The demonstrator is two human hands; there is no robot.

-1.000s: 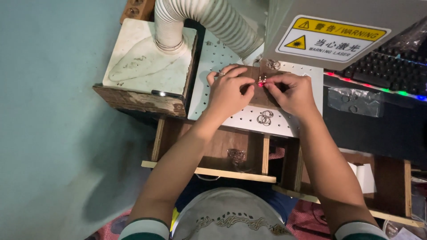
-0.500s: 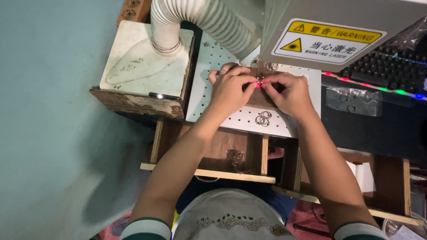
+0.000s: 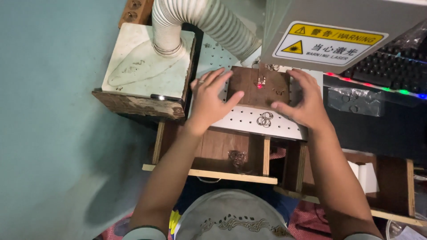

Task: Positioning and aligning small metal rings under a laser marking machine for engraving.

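A dark brown wooden block (image 3: 255,93) lies on the white perforated plate (image 3: 284,126) under the grey machine head (image 3: 338,26). A small metal piece (image 3: 261,81) sits on the block with a red light spot on it. My left hand (image 3: 210,100) rests at the block's left edge, fingers spread, thumb touching the block. My right hand (image 3: 303,100) is at the block's right edge, fingers apart, thumb on the block's front corner. Neither hand holds anything.
Small metal rings (image 3: 265,119) lie on the plate in front of the block. More rings (image 3: 237,156) sit on the wooden shelf below. A ribbed white hose (image 3: 209,20) joins a white box (image 3: 144,66) at left. A keyboard (image 3: 391,71) with coloured lights is at right.
Both hands have let go of the small metal piece and moved apart to the block's two sides. The piece now lies alone under the red spot.
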